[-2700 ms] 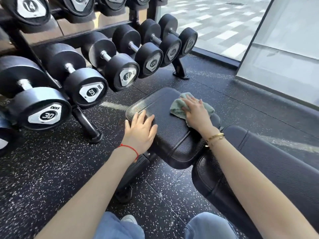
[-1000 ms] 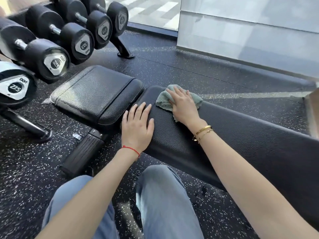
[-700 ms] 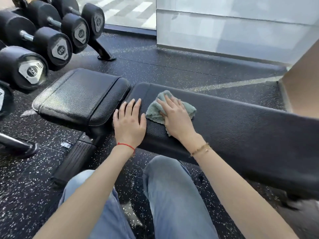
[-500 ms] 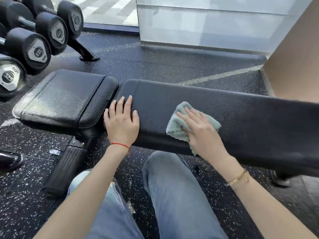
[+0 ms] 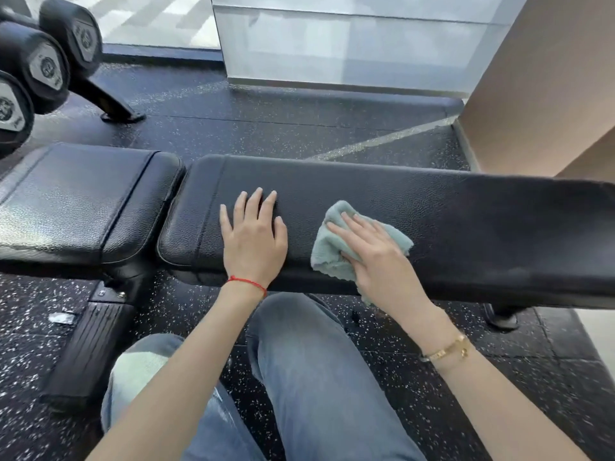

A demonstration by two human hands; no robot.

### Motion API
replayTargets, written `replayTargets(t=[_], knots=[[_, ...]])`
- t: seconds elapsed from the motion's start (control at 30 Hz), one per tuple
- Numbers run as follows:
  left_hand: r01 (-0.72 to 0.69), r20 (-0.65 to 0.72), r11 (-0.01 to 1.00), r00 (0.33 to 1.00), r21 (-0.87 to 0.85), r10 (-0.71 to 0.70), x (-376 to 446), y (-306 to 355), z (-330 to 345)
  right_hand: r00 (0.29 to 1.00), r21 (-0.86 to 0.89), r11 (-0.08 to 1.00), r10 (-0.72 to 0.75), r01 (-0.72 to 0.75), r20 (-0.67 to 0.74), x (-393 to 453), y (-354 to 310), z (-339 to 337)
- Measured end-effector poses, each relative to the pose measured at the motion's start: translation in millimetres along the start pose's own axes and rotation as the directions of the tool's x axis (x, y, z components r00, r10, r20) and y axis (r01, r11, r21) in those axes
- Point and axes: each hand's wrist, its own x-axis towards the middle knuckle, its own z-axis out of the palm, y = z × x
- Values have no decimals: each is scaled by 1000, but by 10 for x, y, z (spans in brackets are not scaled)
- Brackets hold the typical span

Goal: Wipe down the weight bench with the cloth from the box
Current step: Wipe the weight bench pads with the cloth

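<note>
The black weight bench spans the view, with a long back pad on the right and a shorter seat pad on the left. A crumpled pale green cloth lies on the back pad near its front edge. My right hand presses flat on the cloth, fingers straight and pointing left. My left hand rests flat on the back pad to the left of the cloth, fingers spread. The box is not in view.
A dumbbell rack with black dumbbells stands at the far left, its foot on the speckled rubber floor. A glass wall runs behind the bench and a tan wall rises at the right. My jeans-clad knees are below the bench.
The wiping has gone from the seat pad onto the back pad. My right hand slid the cloth rightward along it, and my left hand followed onto the back pad. The view has swung right.
</note>
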Motion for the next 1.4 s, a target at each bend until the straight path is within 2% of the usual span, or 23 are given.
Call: replayTargets(t=[0.13, 0.23, 0.3, 0.37, 0.43, 0.53, 0.6, 0.67, 0.77, 0.83, 0.97, 1.1, 1.27, 1.4], knots=[[11, -24, 999, 1000, 32, -10, -13, -4, 10, 966, -42, 968, 242, -247, -85, -59, 600, -262], [16, -33, 999, 999, 34, -15, -8, 17, -13, 922, -91, 923, 361, -375, -138, 403, 628, -191], [14, -32, 999, 999, 35, -13, -14, 21, -23, 940, -91, 939, 321, -332, -118, 665, 406, -29], [11, -34, 999, 999, 35, -10, -10, 8, -32, 976, -66, 975, 210, -213, -51, 691, 172, 87], [14, -36, 1000, 999, 26, -13, -10, -7, -36, 992, -30, 992, 126, -126, -3, 484, 71, 92], [14, -42, 1000, 999, 7, -13, -15, -3, -43, 997, -10, 997, 78, -79, -15, 20, 134, -50], [14, -41, 1000, 999, -10, -14, -19, -11, -47, 993, -26, 993, 112, -113, -33, -257, 306, -174], [9, -41, 1000, 999, -12, -10, -28, -14, -47, 976, -65, 975, 207, -211, -73, -414, 616, -339], [15, -34, 1000, 999, -10, -15, -27, 17, -42, 904, -89, 906, 400, -415, -150, -290, 1089, -548], [21, -24, 1000, 1000, -2, -21, -29, 45, -35, 868, -111, 867, 465, -487, -173, -86, 1157, -518], [-30, -10, 998, 1000, -50, 30, -42, 219, -50, 933, -82, 933, 338, -349, -127, -22, 783, -266], [-118, 17, 988, 993, -100, 121, -37, 546, 17, 965, -68, 967, 239, -246, -104, -506, 639, -352], [-114, 83, 990, 989, -80, 121, -26, 648, 148, 867, -51, 885, 441, -463, -231, -942, 1192, -698], [-108, 70, 992, 991, -64, 113, -28, 671, 159, 807, -61, 822, 538, -566, -243, -454, 1520, -707]])
